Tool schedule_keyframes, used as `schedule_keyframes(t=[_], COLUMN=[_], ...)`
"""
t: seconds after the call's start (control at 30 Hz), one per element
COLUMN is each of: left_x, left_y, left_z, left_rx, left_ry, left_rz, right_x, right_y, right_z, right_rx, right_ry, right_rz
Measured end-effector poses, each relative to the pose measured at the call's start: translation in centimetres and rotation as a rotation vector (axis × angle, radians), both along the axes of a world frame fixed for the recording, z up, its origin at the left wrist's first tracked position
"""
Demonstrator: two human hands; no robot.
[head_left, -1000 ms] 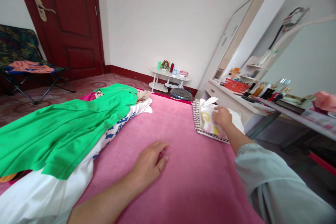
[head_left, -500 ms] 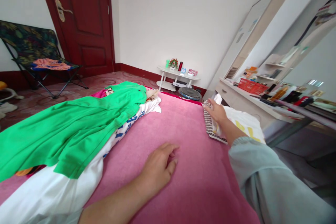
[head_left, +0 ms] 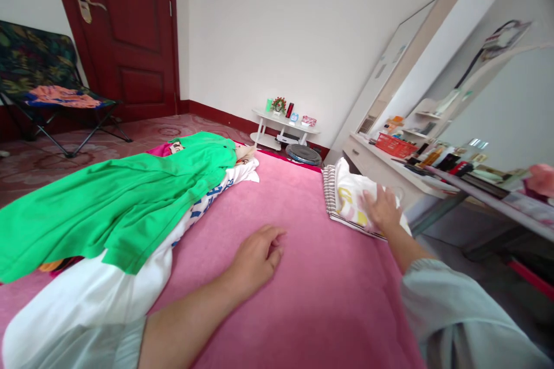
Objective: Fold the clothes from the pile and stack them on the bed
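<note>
My right hand (head_left: 381, 207) rests on a folded white shirt (head_left: 352, 190) with a yellow print, its fingers spread and slightly blurred. Under the shirt is a folded striped garment (head_left: 329, 191), its striped edge showing on the left. My left hand (head_left: 258, 256) hovers over or lies on the pink bed cover (head_left: 298, 300), loosely bent with thumb and fingers apart, holding nothing. To its left lies a green long-sleeved garment (head_left: 164, 190) spread out over other clothes. Beneath it, white fabric (head_left: 95, 305) and a white garment with blue lettering (head_left: 208, 202) stick out.
Beyond the bed stands a small white table (head_left: 277, 115) with small items. On the right is a dressing table (head_left: 415, 176) with a red basket (head_left: 395, 145) and bottles. A folding chair (head_left: 56, 98) with clothing on it stands near the dark red door (head_left: 130, 34).
My right hand has moved from the striped edge rightward onto the white shirt, which now lies with more of its print showing. The view has shifted slightly; my left hand stays about where it was.
</note>
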State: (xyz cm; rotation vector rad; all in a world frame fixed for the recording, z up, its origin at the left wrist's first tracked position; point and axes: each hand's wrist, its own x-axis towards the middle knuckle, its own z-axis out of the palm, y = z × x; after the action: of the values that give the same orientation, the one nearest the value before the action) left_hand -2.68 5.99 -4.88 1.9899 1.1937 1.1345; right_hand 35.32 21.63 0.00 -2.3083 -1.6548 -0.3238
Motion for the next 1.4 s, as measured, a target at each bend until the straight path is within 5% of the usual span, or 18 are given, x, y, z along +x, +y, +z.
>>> schedule_keyframes(t=[0.17,0.27,0.4,0.6,0.8,0.97,1.13,1.27,1.4], left_x=[-0.2,-0.3,-0.5,-0.8,-1.0,-2.2,-7.8,-15.7,-22.8], left_y=[0.1,0.2,0.3,0.4,-0.5,-0.7,1.3,3.6,5.0], left_z=[-0.1,-0.1,-0.2,0.2,1.1,4.1,8.5,11.0,11.5], left_rx=[0.023,0.039,0.051,0.061,0.121,0.264,0.267,0.17,0.086], left_ry=[0.011,-0.002,-0.03,-0.076,0.013,0.139,0.194,0.616,1.002], left_rz=[-0.019,-0.031,-0.037,-0.018,-0.038,-0.044,0.239,0.443,0.621], right_x=[-2.3,-5.1,-11.7,-21.1,-21.5,-20.8,-20.9,-21.0,-21.1], right_y=[-3.8,-5.7,-8.7,-13.0,-13.5,-13.3,-13.5,-13.5,-13.5], right_z=[-0.5,-0.2,-1.1,-4.1,-4.4,-4.3,-4.2,-4.2,-4.1], right_rx=[-0.167,-0.029,0.178,-0.086,-0.054,-0.002,0.007,0.008,0.017], right_ry=[-0.022,0.034,0.219,0.236,0.249,0.275,0.331,0.35,0.32], right_rz=[0.157,0.16,0.398,0.49,0.508,0.556,0.566,0.559,0.553])
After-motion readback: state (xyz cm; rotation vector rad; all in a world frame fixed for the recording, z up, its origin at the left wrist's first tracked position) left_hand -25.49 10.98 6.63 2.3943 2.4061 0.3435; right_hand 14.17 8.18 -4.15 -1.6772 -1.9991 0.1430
